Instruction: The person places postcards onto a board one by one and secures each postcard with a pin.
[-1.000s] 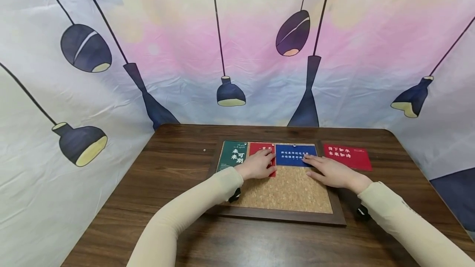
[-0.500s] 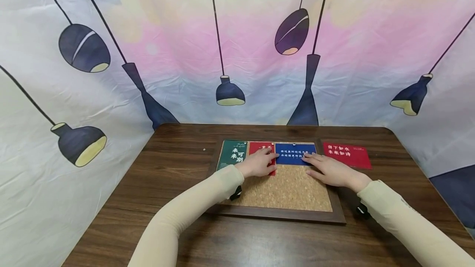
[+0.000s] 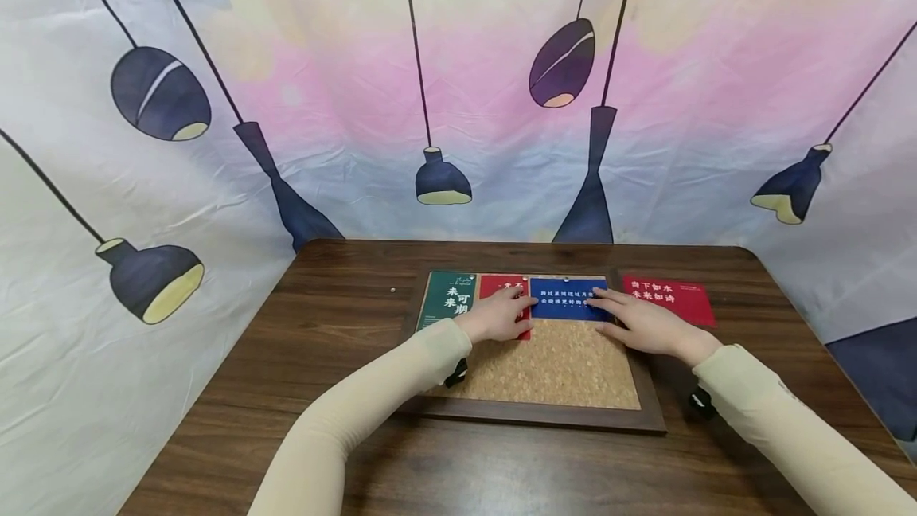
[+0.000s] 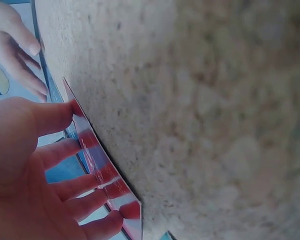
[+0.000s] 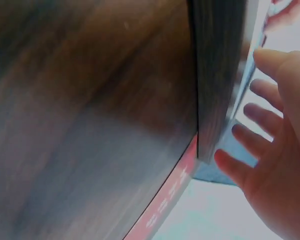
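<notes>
A cork board (image 3: pixel 559 373) in a dark wooden frame lies flat on the table. My left hand (image 3: pixel 496 317) rests on the red card (image 3: pixel 494 283) at its upper middle, fingertips touching the card's face in the left wrist view. Right of it lies a blue card (image 3: pixel 559 301) with white lettering. Over that card's right end is my right hand (image 3: pixel 648 322), fingers spread and fairly straight; whether they touch the card is hard to tell. A green card (image 3: pixel 438 305) sits at the board's upper left, partly behind the left hand. Small pins (image 3: pixel 567 279) show at the cards' top edges.
Another red card (image 3: pixel 680 305) lies on the table just right of the board's frame (image 3: pixel 650 408). A single small pin (image 3: pixel 392 290) lies left of the board. The wooden table (image 3: pixel 315 325) ends against a printed cloth backdrop (image 3: pixel 501 205).
My right hand has shifted slightly right and up, off part of the blue card. My left hand stays on the red card.
</notes>
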The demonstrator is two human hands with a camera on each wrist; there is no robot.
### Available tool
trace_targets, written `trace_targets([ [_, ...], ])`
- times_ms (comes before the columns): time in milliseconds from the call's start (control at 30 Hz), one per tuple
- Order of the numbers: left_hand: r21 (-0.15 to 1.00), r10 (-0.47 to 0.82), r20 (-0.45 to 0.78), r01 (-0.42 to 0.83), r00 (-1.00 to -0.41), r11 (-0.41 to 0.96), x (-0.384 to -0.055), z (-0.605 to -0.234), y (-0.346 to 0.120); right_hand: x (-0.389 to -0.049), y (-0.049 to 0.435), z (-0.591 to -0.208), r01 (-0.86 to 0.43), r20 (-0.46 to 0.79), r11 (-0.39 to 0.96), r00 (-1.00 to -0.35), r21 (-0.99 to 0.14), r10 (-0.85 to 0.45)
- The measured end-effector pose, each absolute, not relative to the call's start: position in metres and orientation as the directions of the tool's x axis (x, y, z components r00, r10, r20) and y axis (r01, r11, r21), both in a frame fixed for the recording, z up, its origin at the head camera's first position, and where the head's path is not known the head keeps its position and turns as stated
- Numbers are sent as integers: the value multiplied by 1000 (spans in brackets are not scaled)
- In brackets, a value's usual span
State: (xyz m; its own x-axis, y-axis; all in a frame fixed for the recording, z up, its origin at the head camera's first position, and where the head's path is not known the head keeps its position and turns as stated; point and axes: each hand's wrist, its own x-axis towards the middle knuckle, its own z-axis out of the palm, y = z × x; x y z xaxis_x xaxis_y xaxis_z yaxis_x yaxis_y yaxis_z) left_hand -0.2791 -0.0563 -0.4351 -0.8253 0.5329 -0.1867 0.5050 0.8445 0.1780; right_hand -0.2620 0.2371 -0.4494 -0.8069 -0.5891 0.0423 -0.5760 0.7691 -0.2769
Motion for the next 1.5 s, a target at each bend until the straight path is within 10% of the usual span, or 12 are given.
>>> trace_targets([
  [500,175,530,-204,502,-823,847,-279,-436,-56,-280,285,-433,-332,111,893,-943,-305,-313],
  [1500,163,532,-197,507,-824,846,-278,-435,-56,-291,357,-445,-58,-125,888,-984,-456,-128],
])
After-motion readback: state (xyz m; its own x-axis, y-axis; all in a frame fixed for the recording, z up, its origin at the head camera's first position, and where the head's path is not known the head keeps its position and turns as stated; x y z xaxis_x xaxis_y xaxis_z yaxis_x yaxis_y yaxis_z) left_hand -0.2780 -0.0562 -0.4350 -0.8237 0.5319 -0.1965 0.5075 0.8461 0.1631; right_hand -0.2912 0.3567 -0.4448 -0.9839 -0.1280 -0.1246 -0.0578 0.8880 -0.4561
